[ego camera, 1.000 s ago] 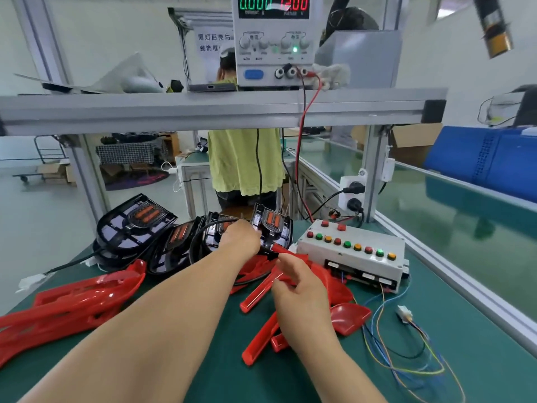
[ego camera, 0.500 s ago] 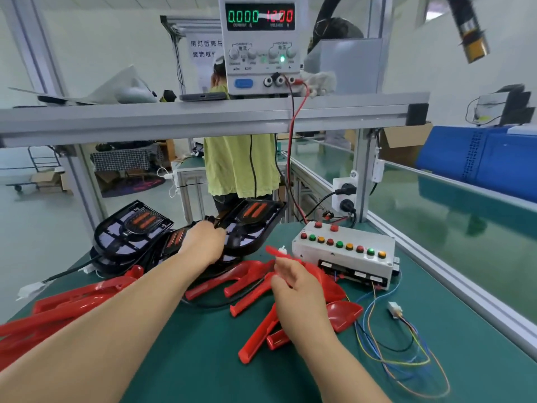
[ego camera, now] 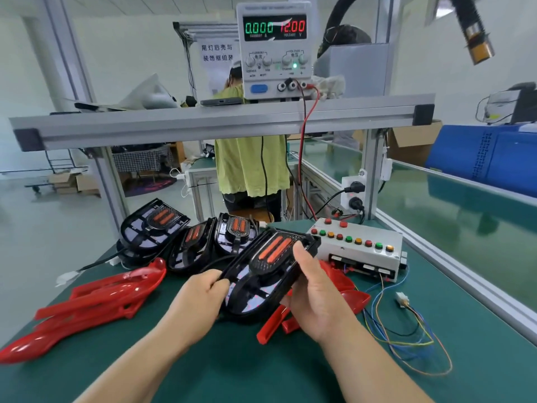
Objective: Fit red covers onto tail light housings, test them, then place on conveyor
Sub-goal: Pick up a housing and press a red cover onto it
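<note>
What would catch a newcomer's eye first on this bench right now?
The black tail light housing is gripped at centre by both hands: left hand on its near-left edge, right hand on its right side. Bright red covers lie heaped on the green table at left, and the power supply on the shelf above glows 0.000 and 12.00.

One wide-angle camera on my head, facing forward and down over the workbench (ego camera: 180, 370).

It sits close above my forearms, which run up from the bottom edge to my left hand (ego camera: 203, 298) and right hand (ego camera: 316, 301). They meet near mid-frame on a black tail light housing (ego camera: 261, 274). Just beyond my right hand the view takes in the test box (ego camera: 363, 251). Higher up it takes in the shelf beam (ego camera: 220, 123) and the power supply (ego camera: 274, 50). Right of my right hand, the green conveyor (ego camera: 465, 222) runs away into the distance.
</note>
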A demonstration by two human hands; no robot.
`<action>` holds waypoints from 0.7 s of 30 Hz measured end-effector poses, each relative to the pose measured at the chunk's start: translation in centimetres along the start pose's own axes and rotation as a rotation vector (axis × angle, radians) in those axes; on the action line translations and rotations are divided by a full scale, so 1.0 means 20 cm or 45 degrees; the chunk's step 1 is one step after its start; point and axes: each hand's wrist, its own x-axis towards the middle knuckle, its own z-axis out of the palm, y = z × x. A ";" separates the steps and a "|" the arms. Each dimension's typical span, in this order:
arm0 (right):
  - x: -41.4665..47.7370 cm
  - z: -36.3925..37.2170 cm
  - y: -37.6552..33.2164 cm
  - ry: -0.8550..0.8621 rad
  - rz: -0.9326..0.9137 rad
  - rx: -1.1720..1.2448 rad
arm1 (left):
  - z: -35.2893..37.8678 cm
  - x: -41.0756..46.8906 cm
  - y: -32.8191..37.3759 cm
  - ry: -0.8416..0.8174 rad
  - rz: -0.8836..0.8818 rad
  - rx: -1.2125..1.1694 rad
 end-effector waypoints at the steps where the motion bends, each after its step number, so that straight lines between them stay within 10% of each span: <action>1: 0.00 -0.01 0.00 0.025 0.005 0.085 | 0.01 0.00 0.00 -0.012 0.002 -0.014; 8: 0.03 -0.07 -0.06 0.242 -0.021 0.362 | 0.14 -0.03 0.05 -0.047 0.074 -0.189; 12: 0.03 -0.11 -0.10 0.211 -0.094 0.513 | 0.06 -0.04 0.07 0.114 -0.260 -0.690; 17: 0.00 -0.07 -0.06 -0.006 0.004 0.470 | 0.06 -0.06 0.06 -0.185 -0.454 -0.945; 21: -0.02 -0.04 -0.05 -0.098 0.074 0.374 | -0.04 -0.02 0.01 0.365 -0.113 -0.209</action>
